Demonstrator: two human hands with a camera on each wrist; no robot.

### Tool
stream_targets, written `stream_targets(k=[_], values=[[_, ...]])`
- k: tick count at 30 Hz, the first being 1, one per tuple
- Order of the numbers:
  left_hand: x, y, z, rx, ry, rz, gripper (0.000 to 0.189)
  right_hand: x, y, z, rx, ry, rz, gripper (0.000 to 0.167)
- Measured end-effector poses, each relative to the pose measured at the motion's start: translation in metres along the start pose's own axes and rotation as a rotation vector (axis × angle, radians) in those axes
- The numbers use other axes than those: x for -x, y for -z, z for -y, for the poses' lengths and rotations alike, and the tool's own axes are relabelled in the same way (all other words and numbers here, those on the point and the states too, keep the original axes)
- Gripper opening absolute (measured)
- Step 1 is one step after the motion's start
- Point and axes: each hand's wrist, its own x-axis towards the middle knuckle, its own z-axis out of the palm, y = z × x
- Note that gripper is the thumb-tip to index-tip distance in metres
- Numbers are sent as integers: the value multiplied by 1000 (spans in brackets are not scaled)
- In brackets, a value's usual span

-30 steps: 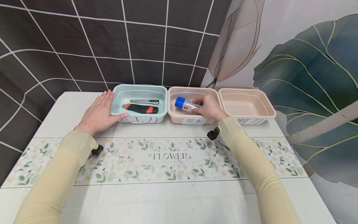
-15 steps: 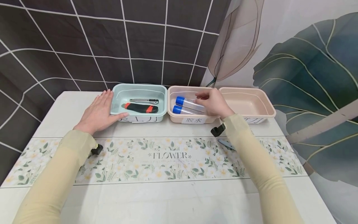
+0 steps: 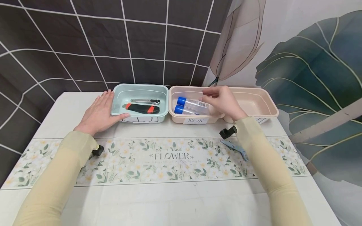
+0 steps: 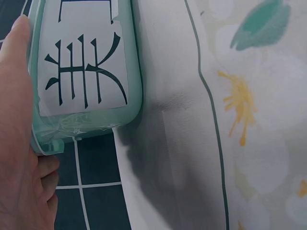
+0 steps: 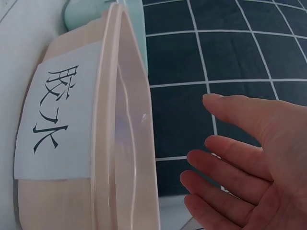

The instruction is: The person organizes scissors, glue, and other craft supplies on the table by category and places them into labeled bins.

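My left hand [image 3: 97, 112] rests against the left end of the light blue bin [image 3: 164, 110], fingers straight and thumb along its front rim. Inside that bin lie a slim silver utility knife [image 3: 145, 101] and a black-and-red utility knife [image 3: 141, 108]. Above the right end of the middle pink bin [image 3: 176, 120], my right hand [image 3: 224, 102] hovers with nothing in its grasp; its parted fingers [image 5: 220, 172] show in the right wrist view. Two clear glue tubes with blue caps, a rear one [image 3: 195, 105] and a front one [image 3: 183, 110], lie side by side in this bin.
A second pink bin [image 3: 254, 103] stands at the right end of the row, partly behind my right hand. Light blue scissors [image 3: 235, 149] lie on the patterned tablecloth [image 3: 169, 169], partly under my right forearm. A dark tiled backdrop [image 3: 147, 40] rises behind the bins.
My right hand has let go of a glue tube, which now lies beside the other one in the middle bin. It has drawn right, uncovering the scissors. The left hand stays put.
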Motion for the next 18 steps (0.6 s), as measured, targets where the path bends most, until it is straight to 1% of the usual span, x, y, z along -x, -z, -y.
stream_targets(k=[8, 15, 18], values=[[-1, 0, 0, 4, -6, 1, 115, 15, 12, -5, -24, -43, 13, 51], [0, -1, 1, -4, -7, -4, 115, 28, 19, -11, -40, -14, -14, 49], [0, -1, 1, -1, -6, -4, 115, 34, 20, -14, -32, -20, -19, 49]])
